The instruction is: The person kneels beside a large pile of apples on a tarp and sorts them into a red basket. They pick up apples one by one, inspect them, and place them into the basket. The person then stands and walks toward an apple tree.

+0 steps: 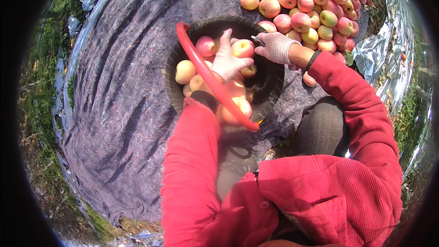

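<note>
A dark round basket point(224, 24) with stitched edges and a red tubular handle point(212, 79) stands before me, with several pink-yellow apples point(185, 72) in it. My left hand point(229, 60), in a pale knit glove, reaches in under the handle. Its thumb and fingers are around an apple point(243, 48) with the stem end facing up. At the basket's right rim is my right hand point(276, 47), gloved alike. From its fingers juts the tip of a small metal tool point(258, 40), perhaps snips, close to the held apple; the rest is hidden in the hand.
A large heap of apples point(301, 3) lies beyond the basket to the right. Under everything spreads a wrinkled grey-purple felt blanket point(120, 109). Crumpled silver film point(372, 55) runs along the right side, and grass point(37, 109) borders the left. My bent knee point(322, 127) is right of the basket.
</note>
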`<action>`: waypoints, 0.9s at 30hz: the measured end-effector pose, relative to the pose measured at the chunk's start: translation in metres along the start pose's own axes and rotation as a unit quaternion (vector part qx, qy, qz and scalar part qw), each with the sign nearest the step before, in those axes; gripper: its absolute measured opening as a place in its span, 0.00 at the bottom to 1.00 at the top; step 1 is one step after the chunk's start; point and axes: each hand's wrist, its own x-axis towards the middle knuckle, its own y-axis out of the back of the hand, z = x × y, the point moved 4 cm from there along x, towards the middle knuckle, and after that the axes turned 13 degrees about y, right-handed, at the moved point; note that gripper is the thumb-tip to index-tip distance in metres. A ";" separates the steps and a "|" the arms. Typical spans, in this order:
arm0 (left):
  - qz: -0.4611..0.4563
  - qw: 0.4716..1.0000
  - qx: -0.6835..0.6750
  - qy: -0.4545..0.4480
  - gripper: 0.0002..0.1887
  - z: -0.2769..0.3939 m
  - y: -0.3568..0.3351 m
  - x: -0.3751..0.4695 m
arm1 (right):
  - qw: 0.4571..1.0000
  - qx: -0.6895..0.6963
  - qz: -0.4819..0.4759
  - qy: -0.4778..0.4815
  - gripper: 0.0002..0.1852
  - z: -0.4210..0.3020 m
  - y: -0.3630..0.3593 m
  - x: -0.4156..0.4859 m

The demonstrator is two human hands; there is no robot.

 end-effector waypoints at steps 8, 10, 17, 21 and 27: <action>0.034 0.980 0.165 -0.110 0.67 0.042 -0.014 0.001 | 0.865 0.482 0.047 -0.128 0.17 0.015 -0.004 -0.022; 0.025 0.982 0.169 -0.075 0.68 0.042 -0.013 0.007 | 0.876 0.468 0.112 -0.033 0.15 0.017 0.009 -0.025; 0.020 0.906 0.418 0.062 0.43 -0.016 -0.008 0.040 | 0.832 0.494 0.253 0.023 0.16 0.082 0.065 -0.065; 0.022 0.856 0.515 0.028 0.30 -0.045 -0.036 0.057 | 0.855 0.340 0.373 -0.116 0.29 0.165 0.100 -0.084; 0.023 0.786 0.614 0.073 0.16 -0.051 -0.069 0.073 | 0.838 -0.086 0.443 -0.306 0.42 0.241 0.146 -0.105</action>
